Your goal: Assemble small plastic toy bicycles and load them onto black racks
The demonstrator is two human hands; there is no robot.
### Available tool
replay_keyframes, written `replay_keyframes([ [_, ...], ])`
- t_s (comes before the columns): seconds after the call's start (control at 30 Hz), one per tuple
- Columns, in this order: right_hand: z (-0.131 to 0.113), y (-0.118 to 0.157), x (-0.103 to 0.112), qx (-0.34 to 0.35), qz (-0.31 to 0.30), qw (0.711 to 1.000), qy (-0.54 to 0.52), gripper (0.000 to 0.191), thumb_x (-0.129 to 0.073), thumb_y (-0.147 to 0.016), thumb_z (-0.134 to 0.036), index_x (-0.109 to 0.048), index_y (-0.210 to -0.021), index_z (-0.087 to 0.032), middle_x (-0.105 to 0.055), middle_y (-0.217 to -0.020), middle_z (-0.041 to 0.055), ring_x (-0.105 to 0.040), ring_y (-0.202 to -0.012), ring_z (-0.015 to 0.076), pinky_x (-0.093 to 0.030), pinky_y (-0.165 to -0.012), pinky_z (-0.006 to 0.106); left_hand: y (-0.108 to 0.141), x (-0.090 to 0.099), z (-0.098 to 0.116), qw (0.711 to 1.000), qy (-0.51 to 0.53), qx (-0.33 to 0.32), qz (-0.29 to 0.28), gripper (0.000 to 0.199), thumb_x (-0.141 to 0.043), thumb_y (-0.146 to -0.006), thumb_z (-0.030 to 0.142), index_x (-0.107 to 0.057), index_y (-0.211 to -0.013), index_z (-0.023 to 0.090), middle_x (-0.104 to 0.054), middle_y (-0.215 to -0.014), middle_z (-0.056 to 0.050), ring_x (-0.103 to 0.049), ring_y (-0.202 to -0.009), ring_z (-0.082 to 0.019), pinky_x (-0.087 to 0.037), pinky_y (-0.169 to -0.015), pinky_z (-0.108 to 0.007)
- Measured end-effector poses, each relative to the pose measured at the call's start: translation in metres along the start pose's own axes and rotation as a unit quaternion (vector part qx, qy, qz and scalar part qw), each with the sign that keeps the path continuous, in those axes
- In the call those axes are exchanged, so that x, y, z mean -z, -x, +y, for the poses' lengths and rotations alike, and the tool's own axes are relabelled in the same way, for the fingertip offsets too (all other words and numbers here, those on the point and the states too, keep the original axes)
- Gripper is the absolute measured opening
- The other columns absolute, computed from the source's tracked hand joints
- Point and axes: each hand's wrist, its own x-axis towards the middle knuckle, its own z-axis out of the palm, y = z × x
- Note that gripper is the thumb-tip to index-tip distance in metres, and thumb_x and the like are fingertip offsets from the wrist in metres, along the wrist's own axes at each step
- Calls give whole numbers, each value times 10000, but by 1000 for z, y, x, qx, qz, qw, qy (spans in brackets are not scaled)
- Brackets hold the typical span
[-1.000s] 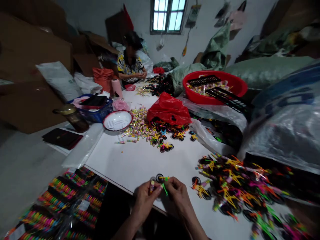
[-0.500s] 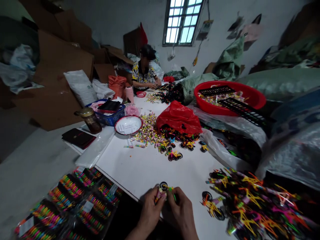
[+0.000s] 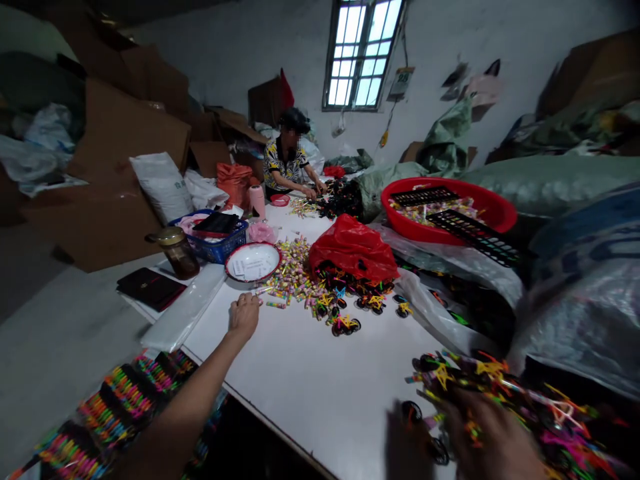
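My left hand (image 3: pixel 244 316) reaches across the white table to the near-left edge of a heap of small printed tubes (image 3: pixel 300 270). Its fingers are curled together on one small tube (image 3: pixel 261 291) just below the enamel bowl. At the right, my right hand (image 3: pixel 493 430) is smeared by motion over a pile of colourful toy bicycles (image 3: pixel 555 407). Orange and yellow bits show by its fingers, but whether it grips them is unclear. More toy bicycles (image 3: pixel 346 325) lie in front of a red plastic bag (image 3: pixel 353 247).
A white enamel bowl (image 3: pixel 254 262), a blue basket (image 3: pixel 220 245) and a lidded jar (image 3: pixel 179 253) stand at the left. Packed trays of colourful pieces (image 3: pixel 117 403) lie below the table edge. Behind sits a red tub (image 3: pixel 500 213); a co-worker (image 3: pixel 285 160) works at the far end.
My hands were together at the near table edge, holding a toy bicycle and a tube. They have parted: the left went forward to the tubes, the right over the bicycle pile.
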Motion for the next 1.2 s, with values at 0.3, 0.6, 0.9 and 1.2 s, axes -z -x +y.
replay_keyframes([
  [0.3,-87,-16,-68,29,-206,967,-148,247,-443,-884,-303,-662,-927,-198,-638,-946,102,-625,-849,218,-489,-745,309,-17,-29,49,993,3,79,-92,326,-344,-902,218,-569,-1100,90,-687,-924,-220,-659,-860,-312,-451,-700,-381],
  [0.6,-108,-109,-133,7,-178,983,-50,364,-504,-765,-91,-598,-1112,-156,-583,-1133,140,-499,-1008,250,-382,-798,307,-12,-34,70,991,47,50,-113,313,-349,-857,119,-572,-1068,62,-645,-1011,-288,-633,-952,-353,-436,-767,-444],
  [0.9,-94,-47,-99,-27,-146,980,-133,200,-505,-784,-191,-564,-974,-188,-579,-881,53,-518,-838,196,-370,-716,276,84,-25,77,784,599,52,-153,452,-489,-862,422,-440,-1252,198,-590,-806,-15,-580,-660,-145,-454,-575,-246],
  [1.2,-113,-11,-80,-126,-188,931,-285,213,-547,-782,-386,-573,-730,-181,-546,-713,16,-487,-660,160,-343,-595,259,154,-29,75,530,780,171,-285,451,-776,-676,200,-627,-1099,155,-632,-869,-54,-576,-760,-135,-454,-645,-257],
])
